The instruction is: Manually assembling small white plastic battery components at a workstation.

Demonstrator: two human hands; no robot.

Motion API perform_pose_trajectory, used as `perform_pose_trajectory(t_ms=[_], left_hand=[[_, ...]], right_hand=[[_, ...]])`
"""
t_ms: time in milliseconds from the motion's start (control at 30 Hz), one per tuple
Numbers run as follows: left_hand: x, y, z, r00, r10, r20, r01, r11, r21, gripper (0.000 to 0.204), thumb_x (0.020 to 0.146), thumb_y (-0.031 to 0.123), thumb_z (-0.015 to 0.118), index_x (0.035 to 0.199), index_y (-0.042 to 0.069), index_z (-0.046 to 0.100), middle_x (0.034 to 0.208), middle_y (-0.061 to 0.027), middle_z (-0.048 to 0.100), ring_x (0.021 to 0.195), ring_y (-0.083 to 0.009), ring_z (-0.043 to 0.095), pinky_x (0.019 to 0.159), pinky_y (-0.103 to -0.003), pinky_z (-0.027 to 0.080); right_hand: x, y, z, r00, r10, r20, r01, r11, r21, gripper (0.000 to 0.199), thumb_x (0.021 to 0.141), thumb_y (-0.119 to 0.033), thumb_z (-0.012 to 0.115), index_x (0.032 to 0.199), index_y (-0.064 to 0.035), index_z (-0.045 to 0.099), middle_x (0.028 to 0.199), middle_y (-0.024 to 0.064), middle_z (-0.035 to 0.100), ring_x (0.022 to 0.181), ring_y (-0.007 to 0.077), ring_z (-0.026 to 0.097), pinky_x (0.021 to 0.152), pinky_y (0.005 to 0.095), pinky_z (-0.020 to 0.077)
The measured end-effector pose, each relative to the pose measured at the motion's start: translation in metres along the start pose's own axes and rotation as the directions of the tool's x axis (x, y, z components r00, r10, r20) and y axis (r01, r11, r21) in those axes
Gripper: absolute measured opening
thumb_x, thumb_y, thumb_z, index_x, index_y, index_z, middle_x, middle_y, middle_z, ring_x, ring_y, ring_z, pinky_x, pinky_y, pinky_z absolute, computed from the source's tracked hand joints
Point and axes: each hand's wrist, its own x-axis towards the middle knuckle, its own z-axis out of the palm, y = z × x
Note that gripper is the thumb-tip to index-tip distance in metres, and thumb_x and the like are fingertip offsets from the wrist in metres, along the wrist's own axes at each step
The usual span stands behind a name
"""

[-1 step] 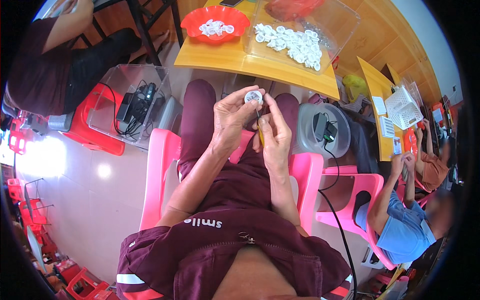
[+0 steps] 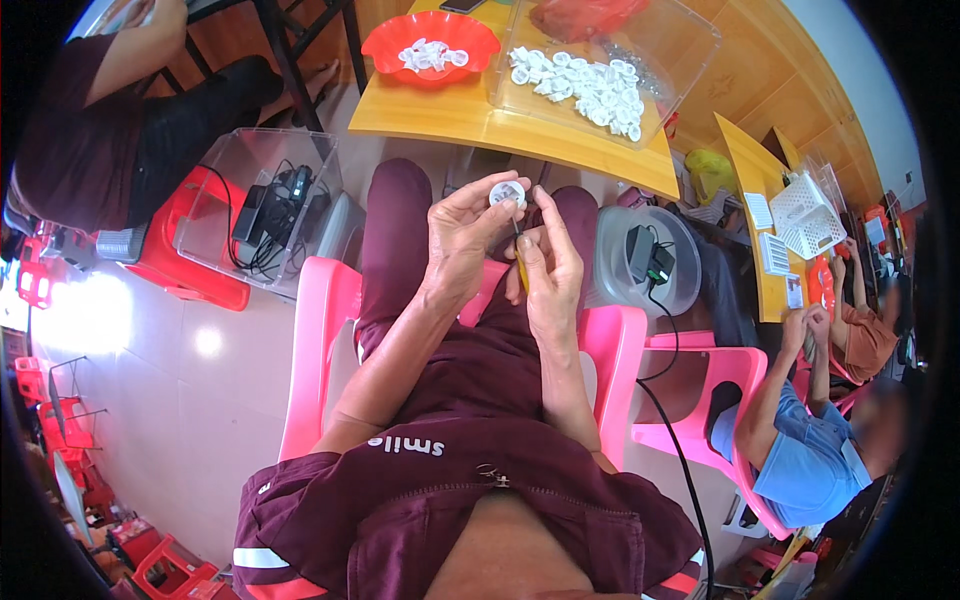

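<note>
Beyond the knees, a yellow bench (image 2: 560, 140) carries white parts. Above the lap, the left hand (image 2: 462, 240) pinches a small white ring (image 2: 507, 192) by its rim; it looks light, stiff, slippery. The right hand (image 2: 545, 262) grips a thin tool (image 2: 519, 240).

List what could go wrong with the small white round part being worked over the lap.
1. The left hand pinches the small white round part only by fingertips above the lap; a slip would likely drop it to the floor.
2. The right hand works a thin yellow-handled tool close to the left fingers, so it might jab them.
3. The clear tray of white parts reaches the yellow table's edge; a knock may spill it.
</note>
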Motion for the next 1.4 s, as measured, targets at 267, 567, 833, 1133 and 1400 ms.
perform_pose_trajectory(t_ms=[267, 567, 833, 1133, 1400], left_hand=[[0.000, -0.001, -0.001, 1.000, -0.015, -0.016, 0.016, 1.000, 0.015, 0.030, 0.084, -0.003, 0.059, 0.114, -0.001, 0.058, 0.108, -0.0169, 0.063, 0.090, -0.0136, 0.062, 0.081, -0.025, 0.052], [0.001, -0.007, -0.008, 0.999, -0.049, -0.016, 0.049, 0.998, 0.044, 0.027, 0.085, -0.002, 0.059, 0.112, -0.001, 0.059, 0.106, -0.0161, 0.064, 0.088, -0.0127, 0.063, 0.078, -0.023, 0.052], [0.003, 0.006, -0.007, 0.979, -0.200, 0.043, 0.201, 0.980, -0.010, 0.033, 0.082, -0.003, 0.062, 0.114, -0.002, 0.058, 0.108, -0.0123, 0.063, 0.092, -0.0130, 0.062, 0.082, -0.025, 0.052], [0.004, 0.005, -0.012, 0.977, -0.201, 0.067, 0.203, 0.979, -0.032, 0.036, 0.082, -0.003, 0.063, 0.117, -0.002, 0.056, 0.110, -0.0130, 0.062, 0.093, -0.0143, 0.062, 0.083, -0.025, 0.052], [0.004, 0.000, -0.015, 0.990, -0.116, 0.080, 0.105, 0.986, 0.129, 0.032, 0.084, 0.001, 0.060, 0.116, -0.002, 0.057, 0.111, -0.0152, 0.062, 0.094, -0.0146, 0.062, 0.084, -0.026, 0.052]], right_hand=[[0.001, 0.001, -0.007, 0.996, 0.063, 0.057, -0.062, 0.998, -0.021, 0.041, 0.090, 0.002, 0.048, 0.130, -0.0041, 0.048, 0.072, -0.0012, 0.049, 0.044, 0.0021, 0.040, 0.038, 0.0174, 0.0327], [0.002, 0.006, -0.010, 0.998, 0.065, 0.019, -0.063, 0.994, -0.092, 0.033, 0.090, -0.001, 0.051, 0.124, -0.0016, 0.053, 0.074, 0.0040, 0.057, 0.041, 0.0039, 0.043, 0.034, 0.0170, 0.0319], [0.004, 0.002, -0.018, 0.988, 0.151, 0.023, -0.150, 0.987, -0.049, 0.033, 0.091, -0.007, 0.052, 0.124, -0.0036, 0.054, 0.074, 0.0044, 0.058, 0.040, 0.0045, 0.044, 0.034, 0.0165, 0.0325], [0.005, -0.004, -0.022, 0.985, 0.149, 0.082, -0.135, 0.978, -0.161, 0.036, 0.090, -0.004, 0.051, 0.127, -0.0053, 0.052, 0.074, 0.0025, 0.054, 0.040, 0.0046, 0.043, 0.034, 0.0166, 0.0328], [0.006, -0.003, -0.021, 0.981, 0.184, 0.064, -0.171, 0.969, -0.178, 0.037, 0.090, -0.002, 0.050, 0.127, -0.0059, 0.051, 0.073, 0.0024, 0.053, 0.039, 0.0043, 0.042, 0.033, 0.0167, 0.0320]])
